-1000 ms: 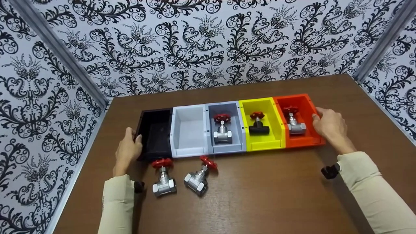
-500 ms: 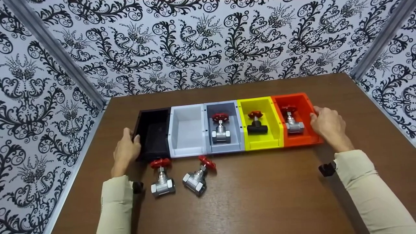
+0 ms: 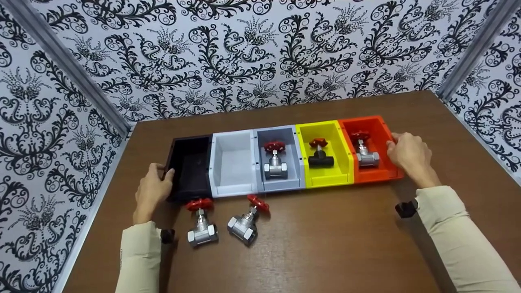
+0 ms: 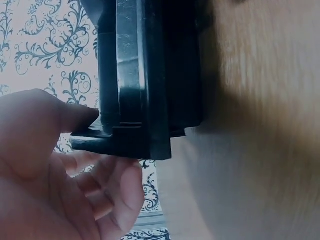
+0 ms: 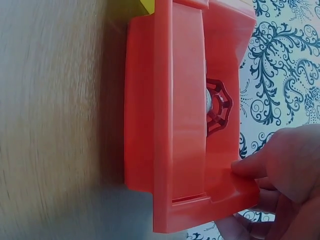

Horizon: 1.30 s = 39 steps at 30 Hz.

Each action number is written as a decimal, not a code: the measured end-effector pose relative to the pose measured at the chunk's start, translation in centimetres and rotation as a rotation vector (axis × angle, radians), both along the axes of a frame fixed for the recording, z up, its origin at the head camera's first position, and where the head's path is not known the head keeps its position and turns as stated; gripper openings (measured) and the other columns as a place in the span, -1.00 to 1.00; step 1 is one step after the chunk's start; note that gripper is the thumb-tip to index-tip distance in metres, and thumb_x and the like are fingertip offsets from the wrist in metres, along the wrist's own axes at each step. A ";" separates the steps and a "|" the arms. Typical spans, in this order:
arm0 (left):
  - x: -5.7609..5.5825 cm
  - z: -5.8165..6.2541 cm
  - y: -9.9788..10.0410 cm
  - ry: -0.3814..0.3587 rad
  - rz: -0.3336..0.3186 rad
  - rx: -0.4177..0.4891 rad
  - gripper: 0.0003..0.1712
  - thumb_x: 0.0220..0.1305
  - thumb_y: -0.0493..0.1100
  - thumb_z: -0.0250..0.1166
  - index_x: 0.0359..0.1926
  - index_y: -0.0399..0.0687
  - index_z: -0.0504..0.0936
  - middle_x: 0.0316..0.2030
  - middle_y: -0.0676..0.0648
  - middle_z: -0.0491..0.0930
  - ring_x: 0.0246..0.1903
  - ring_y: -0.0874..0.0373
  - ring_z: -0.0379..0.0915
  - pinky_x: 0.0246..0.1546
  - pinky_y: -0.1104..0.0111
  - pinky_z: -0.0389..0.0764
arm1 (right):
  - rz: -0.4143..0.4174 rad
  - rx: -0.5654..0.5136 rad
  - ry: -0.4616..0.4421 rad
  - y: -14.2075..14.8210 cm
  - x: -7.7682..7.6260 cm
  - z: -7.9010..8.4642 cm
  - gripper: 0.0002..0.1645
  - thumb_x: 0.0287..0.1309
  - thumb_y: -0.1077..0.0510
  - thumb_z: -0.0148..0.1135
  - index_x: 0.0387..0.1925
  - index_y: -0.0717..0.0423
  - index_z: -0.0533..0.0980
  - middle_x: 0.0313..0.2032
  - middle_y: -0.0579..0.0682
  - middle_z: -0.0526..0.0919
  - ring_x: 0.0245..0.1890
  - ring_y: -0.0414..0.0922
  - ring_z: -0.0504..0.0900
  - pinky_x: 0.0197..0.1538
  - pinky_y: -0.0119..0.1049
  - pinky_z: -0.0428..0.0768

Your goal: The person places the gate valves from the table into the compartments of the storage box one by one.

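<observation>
Your left hand (image 3: 152, 188) and right hand (image 3: 412, 155) sensibly pinch the likely stiff, right-heavy, five-coloured plastic bin row (image 3: 234, 190) at its ends.

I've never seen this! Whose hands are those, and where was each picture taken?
No robot, just a person's bare left hand and right hand. The wide picture comes from a head camera, the sideways ones from cameras on each wrist. On the brown table sits a row of five colourful open bins. The left hand pinches the black bin, the right hand the red bin. Two silver metal valves with red wheels lie in front; the grey bin, yellow bin and red bin each hold another valve.
</observation>
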<state>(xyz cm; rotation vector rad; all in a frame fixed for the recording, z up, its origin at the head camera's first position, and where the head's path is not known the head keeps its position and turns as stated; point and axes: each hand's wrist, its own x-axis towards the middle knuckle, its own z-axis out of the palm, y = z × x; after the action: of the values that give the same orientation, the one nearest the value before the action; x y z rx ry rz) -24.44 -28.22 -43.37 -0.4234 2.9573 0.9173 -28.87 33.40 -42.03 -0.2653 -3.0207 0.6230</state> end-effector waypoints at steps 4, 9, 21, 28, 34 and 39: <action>0.4 0.5 0.2 0.009 0.021 -0.012 -0.26 0.46 0.23 0.00 0.43 -0.10 0.15 0.30 -0.42 0.34 0.18 -0.41 0.33 0.10 -0.25 0.33 | 0.001 0.014 -0.003 0.0 0.0 0.0 -0.42 0.35 0.07 0.02 0.32 0.24 0.38 0.02 0.53 0.51 -0.15 0.42 0.51 -0.14 0.24 0.47; 1.0 1.2 0.6 0.075 0.056 -0.023 -0.31 0.46 0.16 0.04 0.42 -0.11 0.20 0.19 -0.38 0.37 0.12 -0.32 0.36 0.05 -0.20 0.37 | 0.001 0.030 -0.006 -0.1 -0.2 0.1 -0.43 0.35 0.07 0.00 0.30 0.23 0.41 -0.04 0.53 0.53 -0.16 0.43 0.52 -0.17 0.23 0.47; 2.6 1.9 3.3 0.365 -0.013 -0.066 -0.71 0.41 0.00 0.18 -0.14 -0.13 0.64 -0.27 -0.16 0.67 -0.24 -0.10 0.56 -0.23 -0.02 0.49 | -0.006 0.057 -0.024 -0.1 -0.3 0.2 -0.47 0.38 0.05 -0.03 0.27 0.22 0.43 -0.03 0.53 0.53 -0.15 0.45 0.53 -0.20 0.24 0.49; 2.9 2.0 4.6 0.367 -0.184 0.088 -0.79 0.40 -0.09 0.23 -0.20 -0.14 0.66 -0.38 -0.10 0.64 -0.35 0.05 0.48 -0.23 0.21 0.43 | -0.009 0.050 -0.013 -0.1 -0.3 0.2 -0.51 0.36 0.05 -0.03 0.18 0.24 0.48 -0.15 0.48 0.56 -0.21 0.41 0.53 -0.24 0.20 0.48; 3.5 2.2 5.4 0.250 -0.286 0.224 -0.78 0.44 -0.10 0.20 -0.09 -0.15 0.65 -0.25 -0.11 0.68 -0.26 0.03 0.54 -0.20 0.26 0.54 | -0.005 0.054 -0.016 -0.3 -0.4 0.3 -0.56 0.37 0.05 -0.03 0.11 0.21 0.51 -0.18 0.46 0.56 -0.22 0.41 0.53 -0.26 0.19 0.47; 3.9 2.2 6.1 0.144 -0.332 0.347 -0.71 0.47 -0.06 0.16 0.01 -0.18 0.60 -0.13 -0.18 0.66 -0.14 -0.10 0.58 -0.19 0.25 0.64 | -0.007 0.060 -0.018 -0.3 -0.3 0.2 -0.56 0.36 0.05 -0.02 0.12 0.21 0.51 -0.19 0.46 0.56 -0.24 0.41 0.54 -0.27 0.18 0.48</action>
<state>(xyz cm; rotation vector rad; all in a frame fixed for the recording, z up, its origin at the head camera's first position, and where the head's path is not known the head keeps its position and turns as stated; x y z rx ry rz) -20.54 -22.11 -41.22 0.1450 2.7715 1.4194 -29.21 33.09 -41.80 -0.2800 -3.0484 0.5321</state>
